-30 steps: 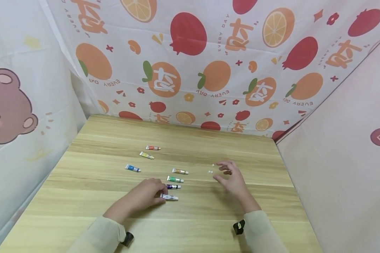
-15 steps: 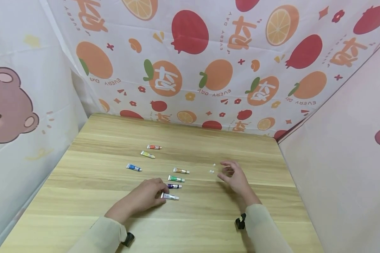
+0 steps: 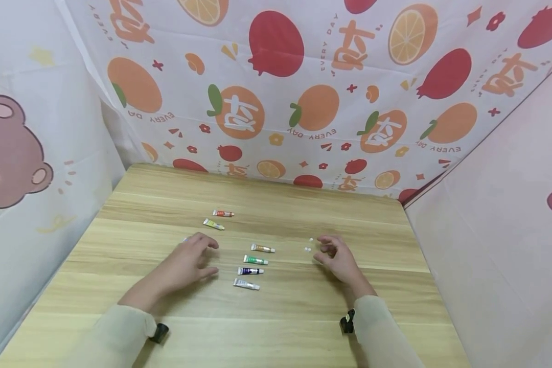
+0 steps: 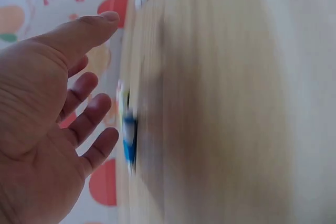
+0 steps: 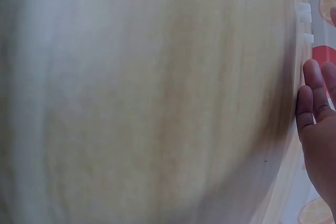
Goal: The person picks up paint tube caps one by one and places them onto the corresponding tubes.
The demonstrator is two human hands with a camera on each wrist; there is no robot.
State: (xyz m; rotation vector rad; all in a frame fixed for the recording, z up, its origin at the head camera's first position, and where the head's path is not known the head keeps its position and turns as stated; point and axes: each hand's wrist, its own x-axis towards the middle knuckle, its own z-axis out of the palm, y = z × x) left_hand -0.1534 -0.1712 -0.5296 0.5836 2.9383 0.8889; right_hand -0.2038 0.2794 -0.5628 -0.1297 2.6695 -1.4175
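Observation:
My left hand (image 3: 181, 268) hovers over the table's left half, fingers and thumb spread, holding nothing. Beneath it in the head view a blue paint tube (image 4: 129, 137) is mostly hidden; the left wrist view shows it beyond the fingertips. To this hand's right lie gold (image 3: 262, 249), green (image 3: 255, 260), purple (image 3: 250, 271) and white (image 3: 246, 284) paint tubes in a column, caps pointing right. Farther back are a red tube (image 3: 223, 213) and a yellow tube (image 3: 213, 224). My right hand (image 3: 340, 261), loosely bent and holding nothing, is beside small white caps (image 3: 307, 249).
The wooden table (image 3: 303, 327) reaches back to a fruit-print cloth (image 3: 276, 102). Pale cloths hang at both sides, the left one with a bear print (image 3: 9, 153). A black wrist device (image 3: 348, 322) sits at the right sleeve, another (image 3: 159, 332) at the left.
My left hand has let go of the white tube, which stays at the column's front, and moved left and back over the blue tube. My right hand has moved slightly right, away from the white caps.

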